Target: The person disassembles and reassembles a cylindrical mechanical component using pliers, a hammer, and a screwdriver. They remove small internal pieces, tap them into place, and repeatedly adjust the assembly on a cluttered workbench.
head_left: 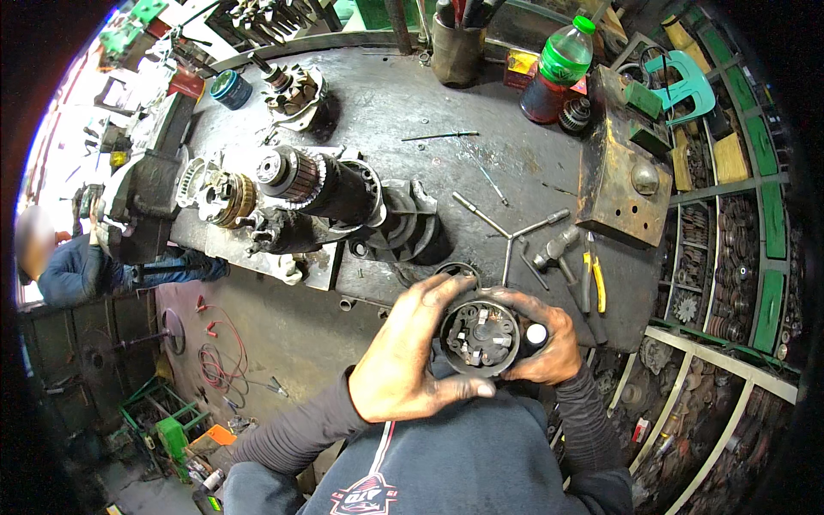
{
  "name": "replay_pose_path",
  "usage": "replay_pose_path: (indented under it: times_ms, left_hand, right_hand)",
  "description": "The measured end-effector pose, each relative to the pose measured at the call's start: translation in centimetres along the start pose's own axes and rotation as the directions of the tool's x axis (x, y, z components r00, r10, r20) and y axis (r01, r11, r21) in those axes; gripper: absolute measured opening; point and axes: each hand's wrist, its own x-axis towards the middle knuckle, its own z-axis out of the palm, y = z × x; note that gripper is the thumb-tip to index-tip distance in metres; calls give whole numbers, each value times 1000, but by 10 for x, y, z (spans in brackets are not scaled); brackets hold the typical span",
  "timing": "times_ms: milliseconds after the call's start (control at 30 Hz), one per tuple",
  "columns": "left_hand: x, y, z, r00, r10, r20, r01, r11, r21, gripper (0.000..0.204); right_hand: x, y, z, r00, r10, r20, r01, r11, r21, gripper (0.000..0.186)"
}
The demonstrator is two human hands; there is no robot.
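Observation:
My left hand (pixel 403 360) is wrapped round the left side of a dark round metal housing (pixel 479 339), its thumb along the lower rim. My right hand (pixel 549 348) grips the other side, beside a small black cylinder with a pale end (pixel 536 336). The housing's open face is turned up, showing several small metal fittings inside. Just beyond it on the bench lie a T-shaped or Y-shaped wrench (pixel 508 236), a hammer (pixel 554 251) and yellow-handled pliers (pixel 598 279). To the upper left stand a copper-wound armature (pixel 287 176) and other machine parts (pixel 225 197), partly piled together.
The dark bench (pixel 412 103) holds a green-and-red bottle (pixel 558 69), a steel block (pixel 622 163), a can of tools (pixel 457 51) and a vise (pixel 133 206). Another person (pixel 64 270) is at the far left. Crowded shelves (pixel 721 283) line the right; cables (pixel 223 369) lie on the floor.

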Motion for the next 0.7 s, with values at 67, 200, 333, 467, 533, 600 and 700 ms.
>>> replay_pose_path:
  times_ms: [67, 200, 333, 467, 533, 600, 700]
  left_hand:
    - [-2, -1, 8, 1000, -1, 8, 2, 999, -49, 113]
    - [-6, 1, 16, 999, -23, -45, 21, 999, -41, 104]
    - [-6, 3, 14, 998, -46, -48, 44, 998, -47, 100]
    - [-5, 4, 13, 997, -32, -66, 29, 998, -50, 99]
    - [-7, 3, 13, 997, -31, -76, 28, 999, -44, 99]
    - [-10, 3, 15, 995, -60, -84, 55, 997, -56, 99]
    - [-12, 2, 20, 989, -87, -123, 72, 990, -123, 95]
  right_hand:
    - [0, 0, 1, 1000, 19, 4, -19, 999, 29, 90]
    - [1, -3, 3, 1000, -15, 2, 15, 1000, 4, 90]
    - [3, -6, 5, 1000, -30, -2, 30, 999, 38, 90]
    - [4, -7, 7, 1000, -28, 0, 28, 999, 45, 91]
    - [5, -7, 8, 1000, -30, 0, 30, 999, 29, 92]
    - [6, -8, 8, 1000, -29, 1, 29, 999, 28, 93]
    - [8, -9, 8, 1000, -29, -1, 29, 1000, 2, 94]
